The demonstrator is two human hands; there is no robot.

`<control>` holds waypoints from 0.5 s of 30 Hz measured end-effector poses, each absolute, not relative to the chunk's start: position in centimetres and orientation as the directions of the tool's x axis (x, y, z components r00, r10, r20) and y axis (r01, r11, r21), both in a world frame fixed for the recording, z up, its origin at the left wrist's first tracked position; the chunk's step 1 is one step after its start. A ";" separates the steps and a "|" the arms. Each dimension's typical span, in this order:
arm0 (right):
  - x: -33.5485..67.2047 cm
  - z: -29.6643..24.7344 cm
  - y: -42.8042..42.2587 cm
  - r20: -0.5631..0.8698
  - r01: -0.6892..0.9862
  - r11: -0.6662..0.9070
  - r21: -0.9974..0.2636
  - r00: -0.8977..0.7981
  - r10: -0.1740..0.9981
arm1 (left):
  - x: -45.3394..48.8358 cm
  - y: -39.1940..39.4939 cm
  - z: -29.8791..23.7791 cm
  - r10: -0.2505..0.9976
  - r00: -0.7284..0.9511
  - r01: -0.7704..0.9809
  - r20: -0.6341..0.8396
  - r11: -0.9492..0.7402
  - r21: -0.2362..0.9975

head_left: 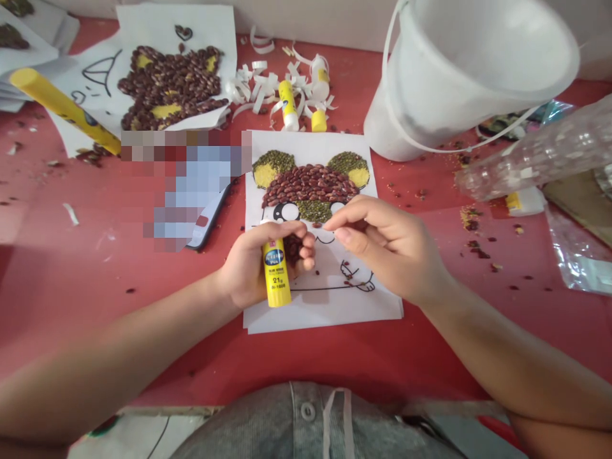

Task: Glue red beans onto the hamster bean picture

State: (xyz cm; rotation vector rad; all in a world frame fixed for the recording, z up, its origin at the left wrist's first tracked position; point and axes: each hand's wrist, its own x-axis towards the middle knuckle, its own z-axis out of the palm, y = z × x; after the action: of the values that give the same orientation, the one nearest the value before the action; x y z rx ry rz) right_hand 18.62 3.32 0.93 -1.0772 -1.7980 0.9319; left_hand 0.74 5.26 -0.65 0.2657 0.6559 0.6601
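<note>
My left hand (255,255) is closed around a yellow glue stick (277,277), with dark red beans (292,247) cupped in the same palm. Thumb and forefinger of my right hand (387,245) come together in a pinch over the drawing; whatever they hold, if anything, is too small to make out. Beneath both hands lies a paper with a cartoon animal drawing (325,312). Red beans (310,183) cover its forehead, green beans (313,211) its muzzle, and the ears combine green beans with yellow grains (266,175). One red bean sits beside my right fingertips.
A phone (205,197), partly blurred out, lies left of the drawing. Behind are a finished-looking bean picture (172,89), paper strips (261,89) and glue sticks (287,105). A white bucket (406,95) and a clear plastic bottle (535,146) are at right on the red table (201,357).
</note>
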 end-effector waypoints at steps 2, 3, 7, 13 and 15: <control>18.6 0.8 3.4 0.288 0.319 0.375 -0.870 -0.287 0.914 | 0.7 5.3 -0.8 0.630 0.596 -0.509 -0.499 0.776 0.372; 18.6 0.7 3.5 0.298 0.325 0.384 -0.864 -0.285 0.911 | 0.6 5.2 -0.9 0.626 0.603 -0.514 -0.494 0.779 0.359; 18.8 0.5 3.6 0.314 0.390 0.421 -0.819 -0.311 0.897 | 0.5 5.0 -1.4 0.637 0.651 -0.520 -0.414 0.771 0.368; 18.9 0.3 3.9 0.365 0.500 0.570 -0.652 -0.452 0.814 | 0.5 5.1 -1.2 0.627 0.677 -0.505 -0.384 0.777 0.376; 18.8 0.4 4.0 0.367 0.514 0.611 -0.602 -0.502 0.783 | 0.4 5.2 -1.1 0.621 0.684 -0.505 -0.384 0.782 0.365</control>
State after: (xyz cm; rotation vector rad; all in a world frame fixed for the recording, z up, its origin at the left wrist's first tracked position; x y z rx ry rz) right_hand 18.84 3.95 0.35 -1.0162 -2.2120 0.5607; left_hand 0.44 5.17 -1.08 0.2388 0.5158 0.6377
